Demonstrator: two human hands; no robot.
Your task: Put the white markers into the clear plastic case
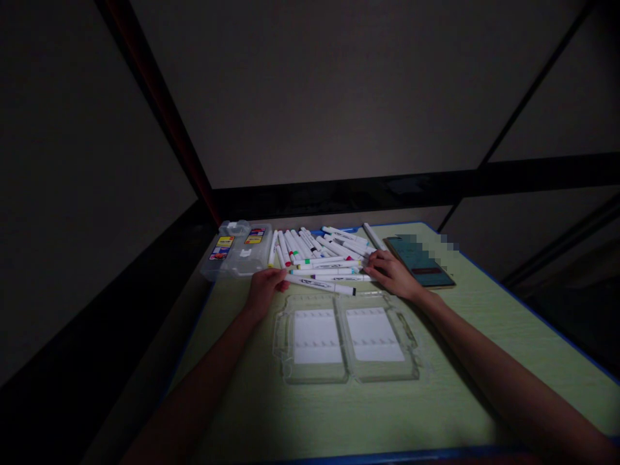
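A white marker [322, 285] with a black end is pinched in my left hand [265, 289], its black end pointing right. My right hand [391, 272] is at the right side of the marker pile, fingers bent closed over the end of a white marker with a purple band [339, 278]; the fingertips partly hide that end. Many more white markers [303, 244] with coloured ends lie loosely behind both hands. In front of them a clear plastic case [347, 371] lies unfolded flat, with a white panel in each half.
At the back left stands another clear plastic case [245, 261] with colourful labels. A teal phone-like flat object [419, 261], partly pixelated, lies right of my right hand. The pale green table [489, 310] has blue edges, and a wall rises behind it.
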